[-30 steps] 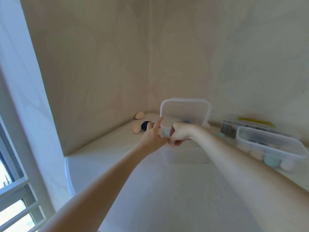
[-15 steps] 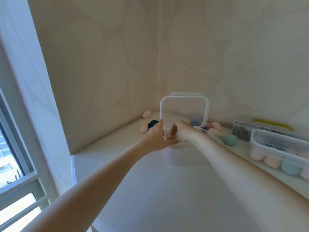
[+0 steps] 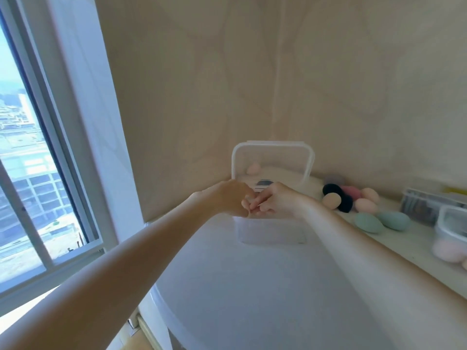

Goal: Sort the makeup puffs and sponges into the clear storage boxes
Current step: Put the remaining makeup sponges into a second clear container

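Note:
A clear storage box [image 3: 271,232] stands on the white table [image 3: 252,299] with its lid [image 3: 273,160] upright. My left hand [image 3: 227,200] and my right hand [image 3: 278,200] meet at the box's near rim, fingers pinched together on its front edge. Loose sponges and puffs lie to the right: a black puff [image 3: 333,190], a beige sponge [image 3: 331,200], a pink one [image 3: 351,192] and two green egg-shaped sponges [image 3: 369,222]. A peach sponge [image 3: 253,169] and a dark puff [image 3: 264,183] show through the lid.
A second clear box [image 3: 452,223] at the right edge holds a pink sponge [image 3: 447,251]. A dark-filled clear case [image 3: 424,205] sits behind it. A window [image 3: 30,173] fills the left side. Beige walls meet in a corner behind the box.
My view has swung left, bringing the window in and pushing the second box to the right edge. Both hands stay pinched at the box's front rim, the left forefinger now curled in.

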The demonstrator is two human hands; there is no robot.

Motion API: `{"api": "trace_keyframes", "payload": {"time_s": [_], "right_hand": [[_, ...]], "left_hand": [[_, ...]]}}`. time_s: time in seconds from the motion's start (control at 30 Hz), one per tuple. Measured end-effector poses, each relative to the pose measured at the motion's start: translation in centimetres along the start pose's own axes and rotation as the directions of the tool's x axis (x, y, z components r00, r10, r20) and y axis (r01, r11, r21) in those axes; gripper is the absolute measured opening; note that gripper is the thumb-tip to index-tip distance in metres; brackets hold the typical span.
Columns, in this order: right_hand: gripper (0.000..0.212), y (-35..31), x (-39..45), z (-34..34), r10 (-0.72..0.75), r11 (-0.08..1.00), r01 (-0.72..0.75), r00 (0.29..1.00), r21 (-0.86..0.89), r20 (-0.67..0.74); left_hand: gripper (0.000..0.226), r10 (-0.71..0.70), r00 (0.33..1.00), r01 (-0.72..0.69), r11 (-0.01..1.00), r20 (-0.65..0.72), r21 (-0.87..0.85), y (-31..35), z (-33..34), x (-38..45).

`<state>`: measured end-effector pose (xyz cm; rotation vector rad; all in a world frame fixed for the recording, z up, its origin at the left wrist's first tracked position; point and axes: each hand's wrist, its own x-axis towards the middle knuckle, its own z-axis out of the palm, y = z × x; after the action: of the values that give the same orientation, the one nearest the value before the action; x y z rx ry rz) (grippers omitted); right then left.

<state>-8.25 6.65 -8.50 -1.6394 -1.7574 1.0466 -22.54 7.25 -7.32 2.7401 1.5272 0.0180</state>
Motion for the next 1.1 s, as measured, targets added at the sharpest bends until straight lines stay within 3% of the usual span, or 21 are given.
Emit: {"api": "trace_keyframes", "payload": {"time_s": [0.1, 0.23, 0.37, 0.47, 0.57, 0.63, 0.7, 0.8, 0.97, 1.1], "right_hand": [[0.034, -0.7, -0.5, -0.9, -0.036, 0.999, 0.036, 0.999, 0.004, 0.031], [0.043, -1.7, -1.3, -5.2, -0.135, 0.966, 0.097, 0.98, -0.24, -0.149], [0.03, 0.3, -2.1, -9.6, -0.004, 0.876, -0.126, 0.963, -0.465, -0.268], [0.02, 3.7, -1.4, -10.9, 0.005, 0.793, -0.312, 0.862, -0.523, -0.507], [0.009, 6.5, -0.8, -10.3, 0.028, 0.693, -0.338, 0.895, -0.637, -0.444], [0.019, 7.9, -0.5, -9.4, 0.086, 0.626, -0.328, 0.931, -0.708, -0.356], [0.034, 8.9, -0.4, -8.5, 0.106, 0.627, -0.322, 0.937, -0.709, -0.332], [0.05, 9.0, -0.5, -7.8, 0.093, 0.632, -0.383, 0.9, -0.673, -0.425], [0.03, 8.2, -1.0, -7.6, 0.087, 0.605, -0.433, 0.87, -0.669, -0.485], [0.032, 6.6, -0.6, -7.8, -0.07, 0.765, -0.364, 0.773, -0.531, -0.63]], "left_hand": [[0.043, -0.011, 0.998, 0.011, 1.0, 0.054, 0.005, -0.3, 0.3, 0.9], [0.068, 0.029, 0.995, -0.027, 0.999, 0.099, -0.026, 0.0, 0.1, 2.0], [0.084, 0.066, 0.995, -0.069, 0.997, 0.072, 0.038, 0.3, -0.1, 2.8], [0.094, 0.061, 0.997, -0.068, 0.987, 0.047, 0.148, 0.6, 0.2, 3.0], [0.097, 0.061, 0.998, -0.06, 0.985, -0.001, 0.161, 0.5, 0.7, 3.3], [0.098, 0.051, 0.998, -0.044, 0.982, -0.033, 0.183, 0.2, 1.0, 3.3], [0.1, 0.058, 0.997, -0.045, 0.976, -0.054, 0.214, 0.3, 0.9, 3.1], [0.1, 0.067, 0.997, -0.057, 0.976, -0.04, 0.211, 0.4, 0.7, 3.0], [0.101, 0.026, 0.999, -0.025, 0.999, -0.026, 0.046, -0.2, 1.4, 3.9], [0.103, -0.008, 0.999, 0.007, 1.0, -0.044, -0.013, -0.5, 1.6, 4.0]]}}
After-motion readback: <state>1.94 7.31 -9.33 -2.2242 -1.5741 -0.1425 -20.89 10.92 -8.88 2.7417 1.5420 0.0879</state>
